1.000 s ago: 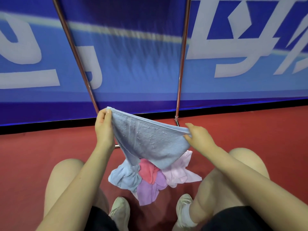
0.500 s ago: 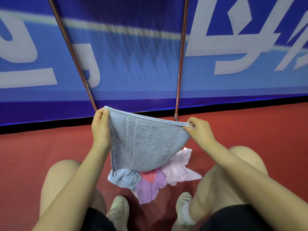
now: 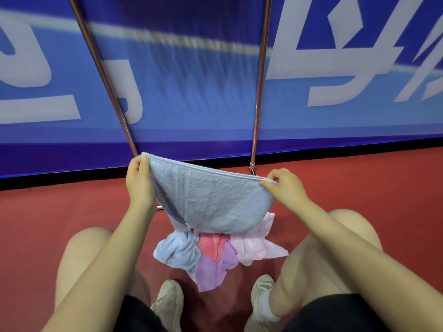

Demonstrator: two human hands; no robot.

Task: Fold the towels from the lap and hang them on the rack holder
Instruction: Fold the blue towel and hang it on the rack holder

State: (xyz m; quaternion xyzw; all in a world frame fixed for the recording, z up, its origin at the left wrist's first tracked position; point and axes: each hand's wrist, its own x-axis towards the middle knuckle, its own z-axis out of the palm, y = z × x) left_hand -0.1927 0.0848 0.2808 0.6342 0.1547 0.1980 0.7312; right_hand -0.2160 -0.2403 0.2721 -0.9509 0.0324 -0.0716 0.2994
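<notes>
Left hand [image 3: 139, 182] and right hand [image 3: 285, 186] pinching opposite top corners of light blue towel [image 3: 211, 200]; long axis running left-right, belly sagging downward.

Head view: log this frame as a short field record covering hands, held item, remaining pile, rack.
left hand: pinches one top corner of the blue towel
right hand: pinches the other top corner
blue towel: stretched between both hands, sagging in the middle
pile: light blue, red, purple and pink towels, below, between the knees
rack poles: two, ahead; no towel seen on them
</notes>
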